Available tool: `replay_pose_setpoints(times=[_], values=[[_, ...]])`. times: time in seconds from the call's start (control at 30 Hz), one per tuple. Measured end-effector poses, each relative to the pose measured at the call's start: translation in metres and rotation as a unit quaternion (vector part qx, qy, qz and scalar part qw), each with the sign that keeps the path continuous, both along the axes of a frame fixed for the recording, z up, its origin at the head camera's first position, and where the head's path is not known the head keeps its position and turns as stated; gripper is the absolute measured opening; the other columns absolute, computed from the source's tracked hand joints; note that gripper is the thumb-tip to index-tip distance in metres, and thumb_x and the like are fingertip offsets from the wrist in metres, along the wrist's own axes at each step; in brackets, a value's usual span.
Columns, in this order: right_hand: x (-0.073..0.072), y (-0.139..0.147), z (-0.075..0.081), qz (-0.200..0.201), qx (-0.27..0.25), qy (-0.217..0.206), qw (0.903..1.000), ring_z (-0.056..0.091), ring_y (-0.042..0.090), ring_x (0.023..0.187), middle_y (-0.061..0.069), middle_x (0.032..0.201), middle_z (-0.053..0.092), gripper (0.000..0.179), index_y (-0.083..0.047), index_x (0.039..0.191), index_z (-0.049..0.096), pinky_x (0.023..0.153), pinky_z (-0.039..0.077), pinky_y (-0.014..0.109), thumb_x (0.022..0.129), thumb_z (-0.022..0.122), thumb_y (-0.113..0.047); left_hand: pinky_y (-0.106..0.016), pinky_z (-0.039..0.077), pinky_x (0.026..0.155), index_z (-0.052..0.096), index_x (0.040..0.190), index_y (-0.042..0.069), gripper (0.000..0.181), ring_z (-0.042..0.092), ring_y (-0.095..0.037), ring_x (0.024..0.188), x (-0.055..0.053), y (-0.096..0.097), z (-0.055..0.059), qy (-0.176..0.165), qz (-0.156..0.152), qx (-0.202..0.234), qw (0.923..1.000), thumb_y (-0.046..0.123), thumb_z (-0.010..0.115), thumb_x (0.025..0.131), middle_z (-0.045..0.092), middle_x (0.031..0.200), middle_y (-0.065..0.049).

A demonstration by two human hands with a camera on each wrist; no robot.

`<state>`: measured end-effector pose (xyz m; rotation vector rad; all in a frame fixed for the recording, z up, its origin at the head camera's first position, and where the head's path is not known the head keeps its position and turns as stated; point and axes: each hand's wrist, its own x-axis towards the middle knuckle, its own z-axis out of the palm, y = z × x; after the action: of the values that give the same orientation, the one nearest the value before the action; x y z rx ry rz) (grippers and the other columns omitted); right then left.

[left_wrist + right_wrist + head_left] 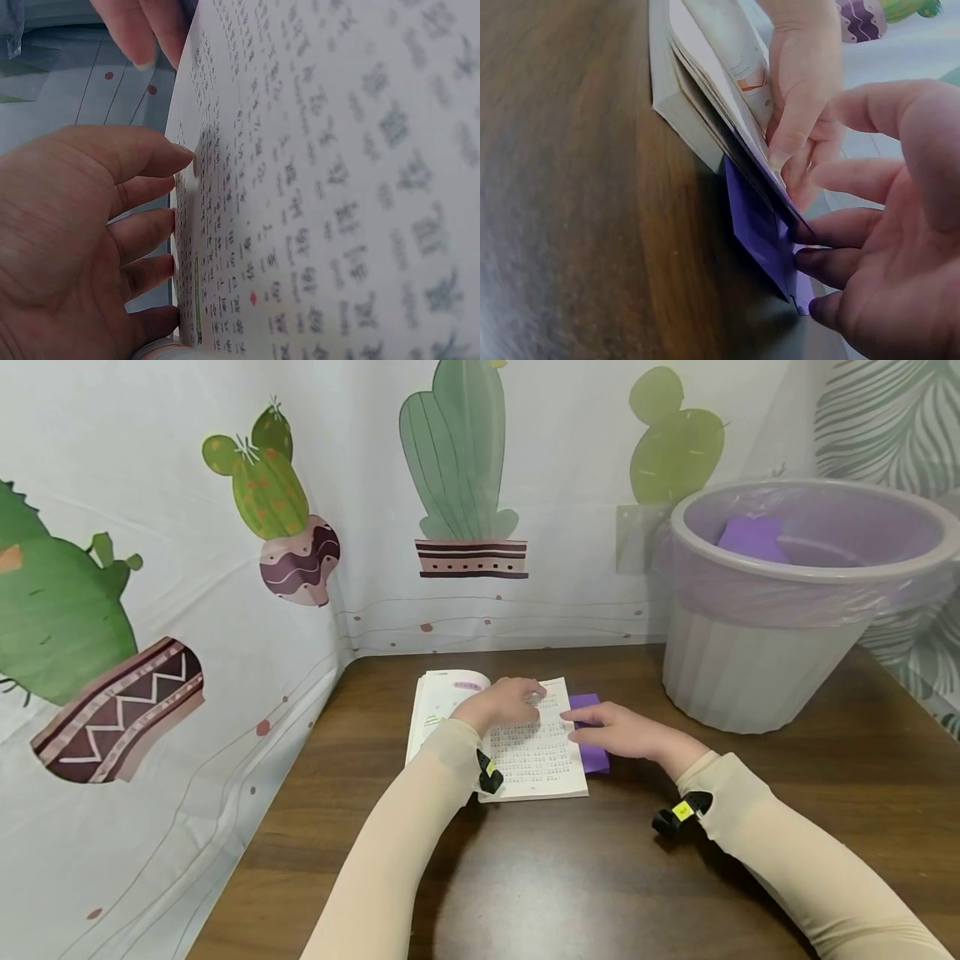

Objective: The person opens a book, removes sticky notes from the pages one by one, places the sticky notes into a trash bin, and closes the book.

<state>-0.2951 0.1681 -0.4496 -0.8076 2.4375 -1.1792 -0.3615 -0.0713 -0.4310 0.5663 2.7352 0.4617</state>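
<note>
An open book [536, 768] with printed pages lies on the table. My left hand [504, 702] is over its right-hand page, and in the left wrist view its fingertips touch the paper, fingers slightly bent. From under the page's right edge sticks out a purple sheet [597, 762]. Reaching in from the right, my right hand [626, 732] has its fingertips at that edge. The right wrist view shows the purple sheet [757, 225] creased, part of it raised against the pages; several right fingers [847, 225] touch the raised part, with the thumb apart from it.
A large light-grey bin [742, 652] lined with a clear bag stands at the table's back right, with a purple piece [752, 539] inside. Behind the brown wooden table [540, 885] hangs a white cactus-print curtain [360, 460].
</note>
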Motion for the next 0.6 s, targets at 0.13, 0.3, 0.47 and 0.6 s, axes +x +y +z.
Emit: replay_pose_setpoints(times=[0.13, 0.3, 0.47, 0.6], values=[[-0.0028, 0.0012, -0.0009, -0.039, -0.063, -0.051, 0.9960, 0.050, 0.038, 0.143, 0.021, 0.150, 0.056, 0.053, -0.001, 0.150, 0.051, 0.117, 0.040, 0.058, 0.103, 0.058, -0.024, -0.053, 0.036, 0.121, 0.058, 0.145, 0.029, 0.056, 0.044, -0.025, 0.149, 0.0002, 0.0000, 0.0005, 0.002, -0.002, 0.002, 1.0000, 0.029, 0.067, 0.090, 0.053, 0.156, 0.001], [-0.0049, 0.0042, 0.0000, -0.077, -0.116, -0.089, 0.9863, 0.044, 0.040, 0.147, 0.021, 0.151, 0.055, 0.051, -0.001, 0.149, 0.050, 0.121, 0.033, 0.060, 0.104, 0.056, -0.022, -0.051, 0.037, 0.121, 0.058, 0.145, 0.026, 0.055, 0.046, -0.026, 0.147, 0.0018, 0.0002, 0.0007, 0.004, -0.002, 0.008, 1.0000, 0.027, 0.067, 0.091, 0.055, 0.155, -0.001], [-0.0067, 0.0081, 0.0008, -0.083, -0.132, -0.108, 0.9819, 0.043, 0.040, 0.147, 0.021, 0.151, 0.055, 0.048, -0.001, 0.147, 0.053, 0.123, 0.027, 0.062, 0.104, 0.055, -0.023, -0.051, 0.037, 0.121, 0.057, 0.146, 0.026, 0.055, 0.046, -0.026, 0.148, 0.0031, 0.0002, 0.0013, 0.002, 0.000, 0.014, 0.9999, 0.027, 0.066, 0.091, 0.055, 0.154, -0.001], [-0.0059, 0.0078, 0.0014, -0.060, -0.094, -0.086, 0.9900, 0.044, 0.041, 0.146, 0.020, 0.151, 0.055, 0.047, 0.000, 0.146, 0.055, 0.120, 0.033, 0.062, 0.105, 0.055, -0.024, -0.050, 0.036, 0.122, 0.056, 0.147, 0.027, 0.056, 0.044, -0.025, 0.149, 0.0037, 0.0001, 0.0019, -0.001, 0.000, 0.014, 0.9999, 0.027, 0.065, 0.091, 0.054, 0.155, 0.000]])
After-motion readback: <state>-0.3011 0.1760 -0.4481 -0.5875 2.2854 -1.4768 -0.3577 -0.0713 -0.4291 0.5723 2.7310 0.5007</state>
